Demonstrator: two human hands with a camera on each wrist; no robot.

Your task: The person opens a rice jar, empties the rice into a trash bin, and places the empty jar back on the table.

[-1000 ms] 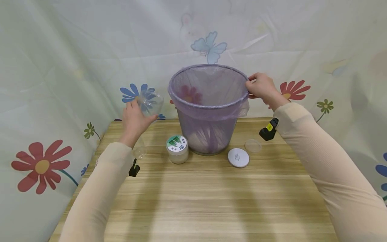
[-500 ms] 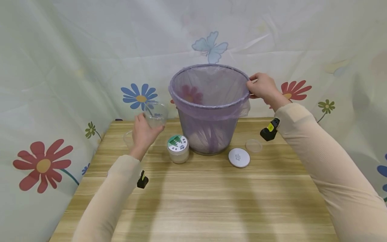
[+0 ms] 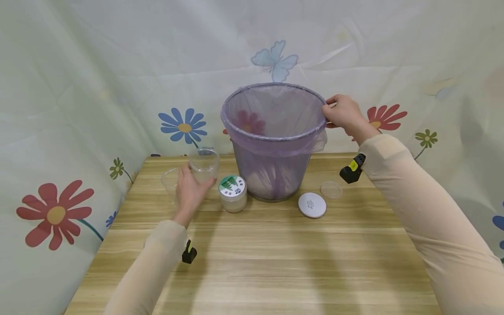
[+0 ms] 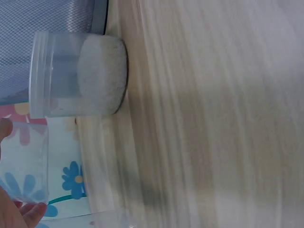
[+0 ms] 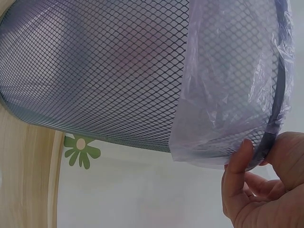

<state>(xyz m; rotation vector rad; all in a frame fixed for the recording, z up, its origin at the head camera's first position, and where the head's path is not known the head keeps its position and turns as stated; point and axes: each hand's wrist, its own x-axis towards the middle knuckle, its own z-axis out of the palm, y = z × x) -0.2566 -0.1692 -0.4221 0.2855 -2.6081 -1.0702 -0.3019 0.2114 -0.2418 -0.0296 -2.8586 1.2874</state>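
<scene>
My left hand [image 3: 190, 190] grips a clear plastic jar [image 3: 204, 159] between thumb and fingers, left of the bin. In the left wrist view, this jar [image 4: 26, 161] hangs above the tabletop. My right hand [image 3: 343, 113] pinches the right side of the rim of a mesh trash bin [image 3: 269, 175]. A thin purple bag [image 3: 275, 146] lines the bin and folds over its rim. In the right wrist view, thumb and fingers of the right hand [image 5: 261, 194] meet at rim and bag. Another clear container [image 3: 169, 177] stands partly hidden behind my left hand.
A lidded jar [image 3: 232, 197] with a green and white top stands before the bin; whitish material [image 4: 102, 76] fills its lower part. A white round lid [image 3: 312, 205] and a clear disc [image 3: 331, 190] lie to the right. A patterned curtain [image 3: 130, 87] hangs behind the table.
My left hand has come down and slightly right with the clear jar, turning it until its rim faces up. The right hand keeps its place on the bin's rim.
</scene>
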